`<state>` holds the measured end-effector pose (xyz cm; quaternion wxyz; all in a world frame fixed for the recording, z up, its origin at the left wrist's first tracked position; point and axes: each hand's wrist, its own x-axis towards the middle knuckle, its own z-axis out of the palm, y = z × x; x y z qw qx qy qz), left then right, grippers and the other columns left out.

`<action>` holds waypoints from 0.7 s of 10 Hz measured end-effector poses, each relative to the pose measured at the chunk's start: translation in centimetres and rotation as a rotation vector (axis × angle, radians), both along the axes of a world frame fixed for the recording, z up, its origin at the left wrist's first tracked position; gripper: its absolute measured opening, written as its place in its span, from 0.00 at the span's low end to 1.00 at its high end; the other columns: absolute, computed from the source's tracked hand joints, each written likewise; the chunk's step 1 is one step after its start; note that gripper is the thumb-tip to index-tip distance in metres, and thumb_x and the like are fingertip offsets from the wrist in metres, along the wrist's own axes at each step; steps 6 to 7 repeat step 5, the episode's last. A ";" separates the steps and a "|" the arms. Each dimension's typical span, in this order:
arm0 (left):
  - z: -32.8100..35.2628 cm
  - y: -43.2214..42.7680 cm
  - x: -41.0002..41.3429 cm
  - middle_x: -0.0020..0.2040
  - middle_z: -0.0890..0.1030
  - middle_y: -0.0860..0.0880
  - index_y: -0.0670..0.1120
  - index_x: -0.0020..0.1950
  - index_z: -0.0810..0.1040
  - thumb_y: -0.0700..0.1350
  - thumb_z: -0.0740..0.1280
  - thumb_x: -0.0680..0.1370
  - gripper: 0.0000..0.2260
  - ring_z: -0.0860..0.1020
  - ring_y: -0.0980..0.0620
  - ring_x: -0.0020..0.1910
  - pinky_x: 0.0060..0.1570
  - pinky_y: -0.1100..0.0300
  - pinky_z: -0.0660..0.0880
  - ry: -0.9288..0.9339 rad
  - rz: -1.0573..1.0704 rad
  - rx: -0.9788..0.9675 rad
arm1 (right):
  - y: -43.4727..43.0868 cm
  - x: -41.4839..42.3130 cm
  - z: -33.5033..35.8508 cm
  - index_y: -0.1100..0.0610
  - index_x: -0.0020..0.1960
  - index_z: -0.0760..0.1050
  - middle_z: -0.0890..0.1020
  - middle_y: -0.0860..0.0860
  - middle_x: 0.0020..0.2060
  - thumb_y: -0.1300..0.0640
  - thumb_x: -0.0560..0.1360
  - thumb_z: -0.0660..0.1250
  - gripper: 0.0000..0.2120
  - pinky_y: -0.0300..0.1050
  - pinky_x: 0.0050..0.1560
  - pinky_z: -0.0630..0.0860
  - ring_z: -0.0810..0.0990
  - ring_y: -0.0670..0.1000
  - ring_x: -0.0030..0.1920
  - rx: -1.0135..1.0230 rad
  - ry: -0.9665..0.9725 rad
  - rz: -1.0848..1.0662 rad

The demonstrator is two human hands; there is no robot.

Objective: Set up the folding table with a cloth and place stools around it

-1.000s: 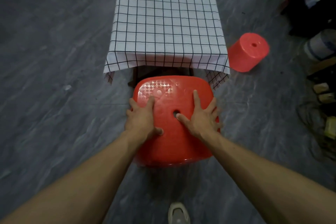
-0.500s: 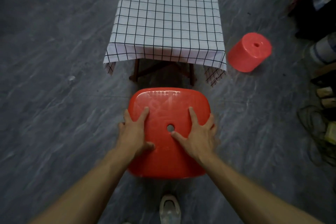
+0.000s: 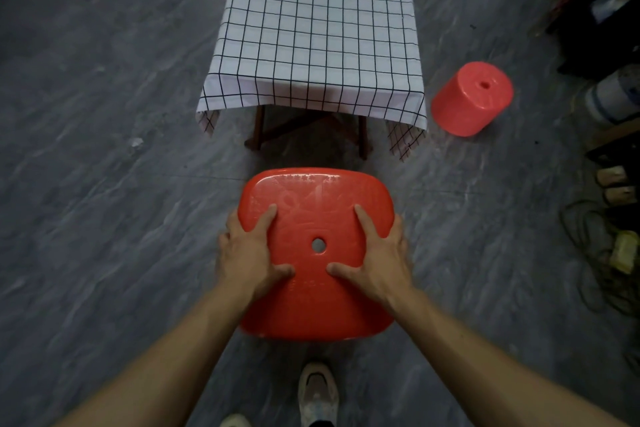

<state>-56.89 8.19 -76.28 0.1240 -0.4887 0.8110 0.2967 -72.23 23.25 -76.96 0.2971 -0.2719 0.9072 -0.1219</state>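
Observation:
A red plastic stool (image 3: 317, 204) with a round hole in its seat stands on the grey floor just in front of the folding table. My left hand (image 3: 247, 255) holds its left side and my right hand (image 3: 379, 255) its right side. On each, thumb and forefinger lie on the seat while the outer fingers wrap over the edge. The table's dark wooden legs (image 3: 258, 130) show under a white cloth with a black grid (image 3: 318, 28), which covers the top and hangs over the near end. A second red stool (image 3: 472, 97) stands to the table's right.
My white shoe (image 3: 318, 392) is on the floor right behind the stool. Along the right edge are a white bucket (image 3: 613, 97), dark clutter and tangled cables (image 3: 595, 253). Bare grey floor stretches to the left of the table.
The stool, held in both hands, has come back toward me from under the table's near edge; a gap of floor now shows between it and the table legs.

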 end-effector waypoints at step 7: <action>1.8 -0.2 0.6 0.76 0.54 0.41 0.60 0.77 0.55 0.60 0.71 0.71 0.39 0.59 0.38 0.73 0.69 0.42 0.64 -0.044 -0.055 0.051 | 0.7 0.3 2.5 0.38 0.78 0.45 0.46 0.55 0.78 0.36 0.65 0.76 0.53 0.65 0.72 0.62 0.54 0.61 0.77 -0.023 -0.047 -0.048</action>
